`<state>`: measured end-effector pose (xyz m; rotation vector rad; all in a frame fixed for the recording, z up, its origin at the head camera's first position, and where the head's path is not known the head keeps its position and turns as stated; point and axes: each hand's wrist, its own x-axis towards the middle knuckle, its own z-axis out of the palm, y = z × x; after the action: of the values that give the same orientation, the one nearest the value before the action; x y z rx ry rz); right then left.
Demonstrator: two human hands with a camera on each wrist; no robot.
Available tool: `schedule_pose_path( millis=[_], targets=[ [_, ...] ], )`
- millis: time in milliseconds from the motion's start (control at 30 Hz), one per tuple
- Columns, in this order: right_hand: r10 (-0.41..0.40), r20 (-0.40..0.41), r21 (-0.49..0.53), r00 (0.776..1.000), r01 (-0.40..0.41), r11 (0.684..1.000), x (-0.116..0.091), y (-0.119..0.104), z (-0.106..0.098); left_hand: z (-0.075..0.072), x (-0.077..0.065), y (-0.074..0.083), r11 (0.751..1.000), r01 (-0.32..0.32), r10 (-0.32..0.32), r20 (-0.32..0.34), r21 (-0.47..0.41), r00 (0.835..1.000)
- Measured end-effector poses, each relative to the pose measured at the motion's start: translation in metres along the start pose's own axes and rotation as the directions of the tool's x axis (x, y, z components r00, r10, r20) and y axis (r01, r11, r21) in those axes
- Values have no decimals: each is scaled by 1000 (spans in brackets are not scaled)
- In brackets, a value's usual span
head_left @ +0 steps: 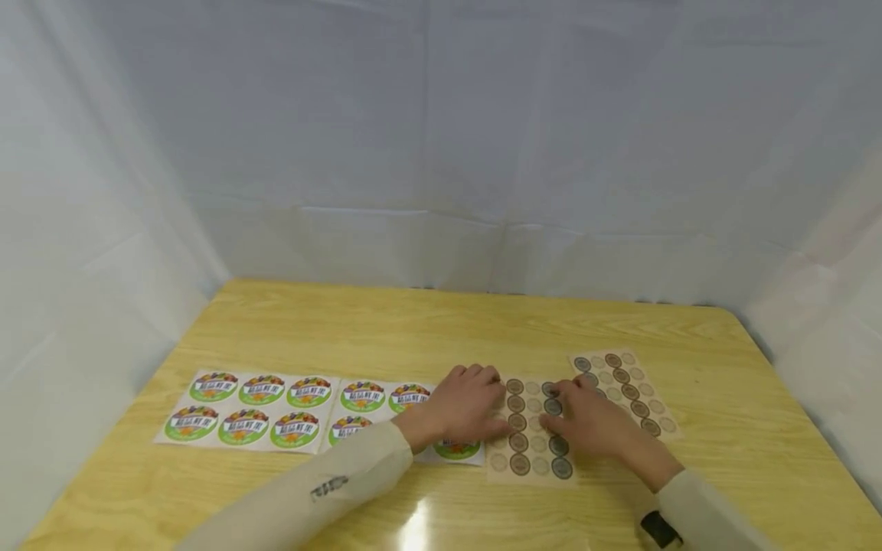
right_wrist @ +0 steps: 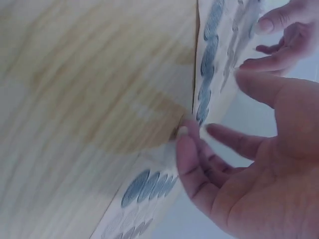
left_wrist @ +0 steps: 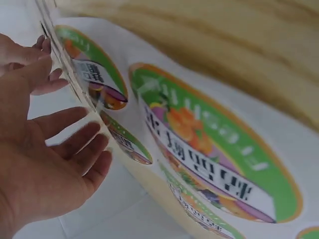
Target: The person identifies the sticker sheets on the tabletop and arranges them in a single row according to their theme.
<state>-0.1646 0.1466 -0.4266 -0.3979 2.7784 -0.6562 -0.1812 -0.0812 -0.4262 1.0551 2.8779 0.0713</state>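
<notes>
A sheet of small round stickers, printed in brown, grey and pale columns, lies between my hands. My left hand rests at its left edge, with the palm over a sheet of fruit-label stickers. In the left wrist view the fingers of the left hand are loosely bent along the sheet's edge. On the other side, my right hand touches the small-sticker sheet near its upper right part with thumb and fingertips. The right wrist view shows the fingers of the right hand relaxed and spread.
Another fruit-label sheet adjoins on the left, with round green-edged labels. A second small-sticker sheet lies tilted just beyond the right hand. All rest on a wooden table, with white sheeting hung behind and at the sides.
</notes>
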Motion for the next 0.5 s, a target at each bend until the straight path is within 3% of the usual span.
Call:
schedule_pose_path(
  millis=[100,267,333,500],
  targets=[
    [-37,-1,43,999,37,998,-1,8,-11,-6,3,0,998,12,-15,-49,-59,999],
    [-187,1,131,982,185,974,-3,31,-33,-12,7,3,982,30,-51,-109,-185,993],
    [-219,10,154,976,215,964,-3,41,-42,-14,10,5,964,42,-71,-105,-262,992],
    [-212,-2,174,977,209,962,-2,71,-59,-13,23,16,897,56,-111,-101,-438,989]
  ],
)
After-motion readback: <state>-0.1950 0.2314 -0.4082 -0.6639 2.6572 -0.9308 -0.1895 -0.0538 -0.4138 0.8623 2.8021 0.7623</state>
